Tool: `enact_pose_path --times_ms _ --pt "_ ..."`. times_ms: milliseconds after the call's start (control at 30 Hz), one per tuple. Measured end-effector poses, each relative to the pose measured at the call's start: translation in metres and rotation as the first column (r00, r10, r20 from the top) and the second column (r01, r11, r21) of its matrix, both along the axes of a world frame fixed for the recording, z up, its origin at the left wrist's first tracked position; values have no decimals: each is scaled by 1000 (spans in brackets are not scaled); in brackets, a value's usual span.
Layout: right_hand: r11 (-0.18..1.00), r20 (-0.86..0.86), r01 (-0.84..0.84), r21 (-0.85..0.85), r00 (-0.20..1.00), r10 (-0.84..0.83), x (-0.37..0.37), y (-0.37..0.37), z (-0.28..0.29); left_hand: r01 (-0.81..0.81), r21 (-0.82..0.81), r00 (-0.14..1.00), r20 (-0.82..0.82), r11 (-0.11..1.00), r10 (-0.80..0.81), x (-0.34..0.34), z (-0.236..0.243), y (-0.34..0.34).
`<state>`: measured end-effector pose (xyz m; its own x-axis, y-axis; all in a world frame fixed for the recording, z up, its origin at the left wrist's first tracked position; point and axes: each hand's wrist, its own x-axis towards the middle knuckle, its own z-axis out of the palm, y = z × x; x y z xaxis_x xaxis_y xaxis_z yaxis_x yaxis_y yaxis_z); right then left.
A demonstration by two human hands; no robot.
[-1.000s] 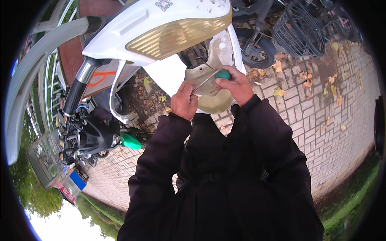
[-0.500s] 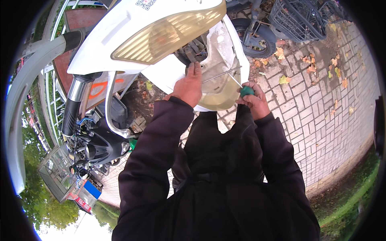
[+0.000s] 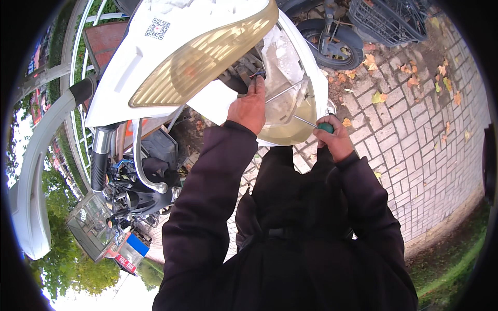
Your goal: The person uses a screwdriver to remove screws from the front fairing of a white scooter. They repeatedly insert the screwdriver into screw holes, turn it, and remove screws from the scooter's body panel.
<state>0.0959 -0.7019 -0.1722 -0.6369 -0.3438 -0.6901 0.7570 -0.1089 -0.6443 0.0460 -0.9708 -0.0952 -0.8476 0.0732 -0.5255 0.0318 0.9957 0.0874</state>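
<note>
The white front of a scooter (image 3: 205, 103) stands before me, with a long yellowed headlight lens (image 3: 207, 57). Beside the lens is an opening with dark wiring (image 3: 246, 70) inside. My left hand (image 3: 248, 110) reaches to its edge, fingers pressed together at the wires; its thumb and grip are hidden. A thin metal rod (image 3: 282, 93) runs from beside that hand across a clear plastic piece (image 3: 298, 101). My right hand (image 3: 334, 141) is closed round the green handle of a screwdriver (image 3: 325, 127). Its shaft points left over the yellowed lower lens (image 3: 295, 129).
To the left are the handlebar grip (image 3: 98, 168) and brake lever (image 3: 140, 155). A dark motorcycle (image 3: 148, 194) stands beyond them. At the top right are another vehicle's wheel (image 3: 337, 52) and a black basket (image 3: 386, 23). Fallen leaves lie on the brick paving (image 3: 404, 140).
The screwdriver shaft lies flatter, pointing more to the left. My right hand has shifted slightly right and down. My left fingers reach a little farther into the opening. The whole view has shifted somewhat.
</note>
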Motion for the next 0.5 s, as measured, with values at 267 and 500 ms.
enact_pose_path --times_ms 267,500 --pt "984 -16 -39 176 999 43 10 41 -20 123 -223 991 77 967 -108 -6 2 6" --pt "974 37 -22 226 999 15 8 53 -29 166 -196 986 18 966 -165 -7 5 3"
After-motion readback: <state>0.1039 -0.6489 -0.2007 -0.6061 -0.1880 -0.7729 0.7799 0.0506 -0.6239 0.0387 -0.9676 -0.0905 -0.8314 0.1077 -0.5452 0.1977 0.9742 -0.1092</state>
